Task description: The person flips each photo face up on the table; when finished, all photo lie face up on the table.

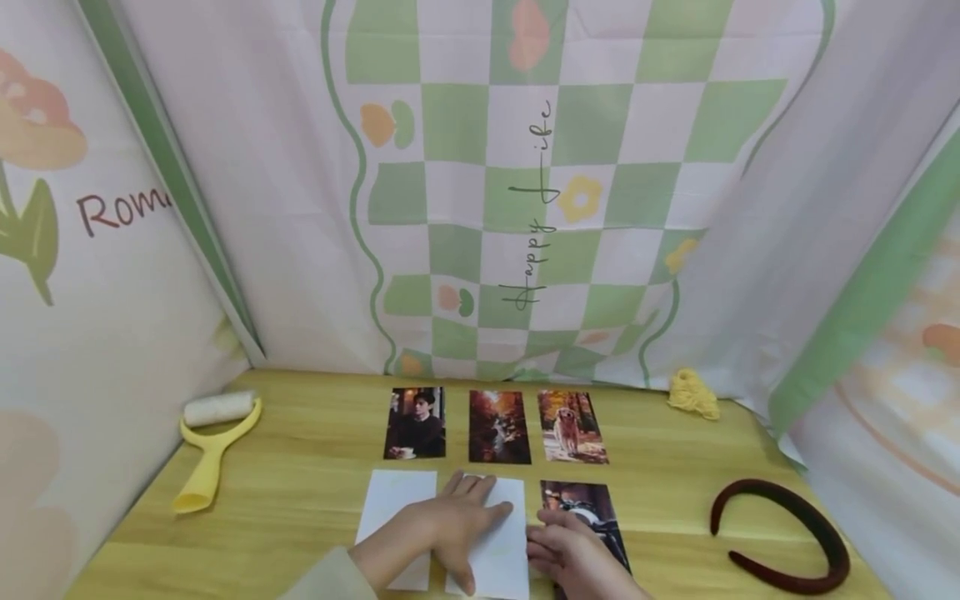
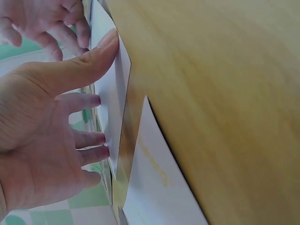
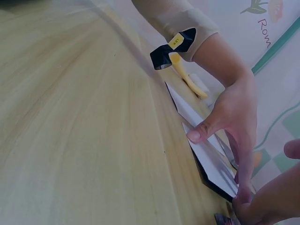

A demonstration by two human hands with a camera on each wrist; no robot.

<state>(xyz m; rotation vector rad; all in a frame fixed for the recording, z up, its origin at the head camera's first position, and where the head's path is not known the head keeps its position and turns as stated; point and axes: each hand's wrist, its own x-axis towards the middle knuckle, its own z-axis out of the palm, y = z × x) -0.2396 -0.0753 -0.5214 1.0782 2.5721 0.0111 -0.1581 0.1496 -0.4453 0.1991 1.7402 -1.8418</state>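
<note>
My left hand (image 1: pixel 468 518) rests with spread fingers on a white card (image 1: pixel 504 546), the middle one of the front row. In the left wrist view its fingertips and thumb (image 2: pixel 108 43) touch that card's surface. My right hand (image 1: pixel 572 552) is at the card's right edge with loosely bent fingers, thumb apart from them, overlapping a motorcycle photo card (image 1: pixel 592 504). Another white card (image 1: pixel 397 492) lies to the left, partly under the left forearm in the head view. Behind are three photo cards: a seated person (image 1: pixel 416 425), an autumn stream (image 1: pixel 498 427) and a golden dog (image 1: pixel 572 427).
A yellow-handled lint roller (image 1: pixel 213 450) lies at the left of the wooden table (image 1: pixel 300 500). On the right are a dark red headband (image 1: pixel 821 525) and, farther back, a yellow yarn bundle (image 1: pixel 692 395). Patterned curtains (image 1: pixel 457 192) enclose the back and sides.
</note>
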